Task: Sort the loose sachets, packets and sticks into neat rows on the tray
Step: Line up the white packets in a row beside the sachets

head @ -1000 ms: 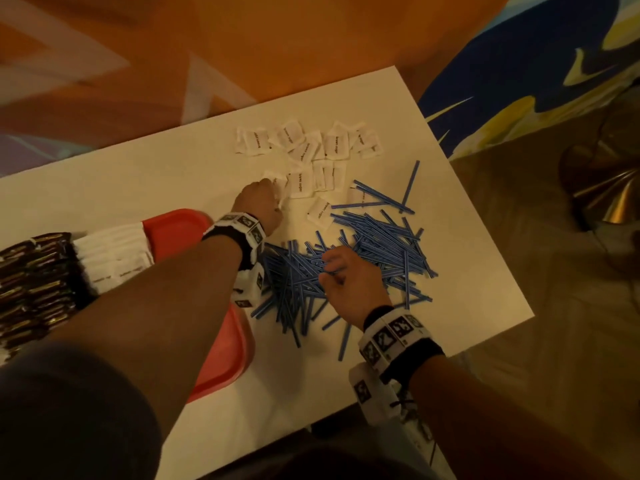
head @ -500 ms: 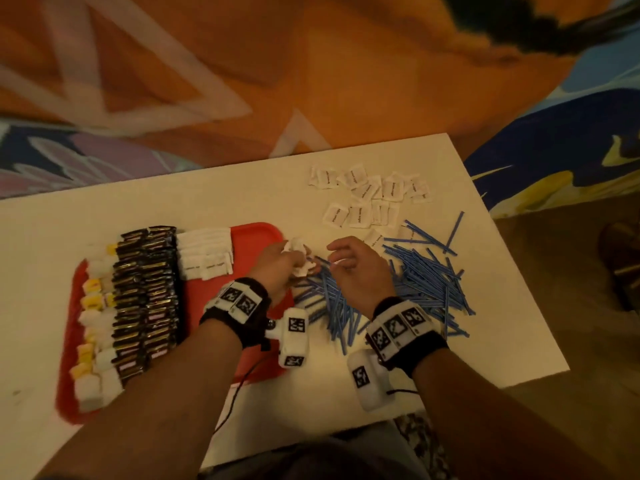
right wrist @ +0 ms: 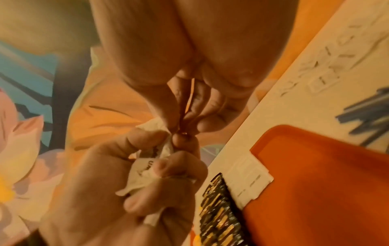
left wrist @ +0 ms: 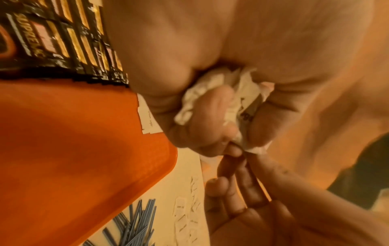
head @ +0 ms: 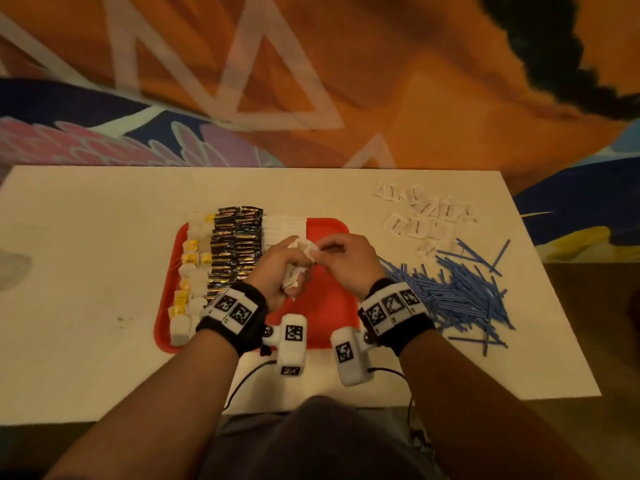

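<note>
My left hand (head: 277,266) grips a crumpled bunch of white sachets (head: 299,249) above the red tray (head: 329,306). My right hand (head: 334,251) pinches the top edge of one sachet in that bunch. The left wrist view shows the white sachets (left wrist: 212,93) squeezed between curled fingers. In the right wrist view the fingertips (right wrist: 183,128) meet on the sachets (right wrist: 147,168). On the tray stand rows of yellow-tagged tea bags (head: 194,271), black packets (head: 235,251) and white sachets (head: 280,226).
Loose white sachets (head: 422,216) lie scattered at the table's far right. A heap of blue sticks (head: 457,292) spreads out right of the tray. The tray's right half is bare red. The white table (head: 86,271) ends near my body.
My left hand left the loose sachets on the table and carried a bunch over the tray. My right hand left the blue sticks and came to pinch the bunch.
</note>
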